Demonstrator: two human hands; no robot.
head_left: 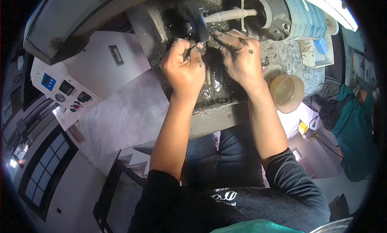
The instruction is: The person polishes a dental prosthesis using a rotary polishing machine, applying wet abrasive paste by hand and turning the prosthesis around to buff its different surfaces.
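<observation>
Your black shirt [177,211] bears white print [229,197], dark spots mark your right hand [241,55], and the disc [197,25] looks blue-black.

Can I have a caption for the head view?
Speckled left hand and right hand close to a dark wheel.

Control panel [69,99]: pale thing off to the left, blue display [48,82], round dial [60,97], plus a few buttons
Cabinet [94,57]: kinda off-white, recessed handle [115,55], right beside the panel
Floor [125,112]: grey, smudgy
Window [46,166]: dark frame, small panes, lower left
Mesh panel [121,205]: black-edged, near the window
Far right: bunched teal fabric [354,140], plus some yellow thingy [303,128] by dark cables [328,142], too small to tell
</observation>
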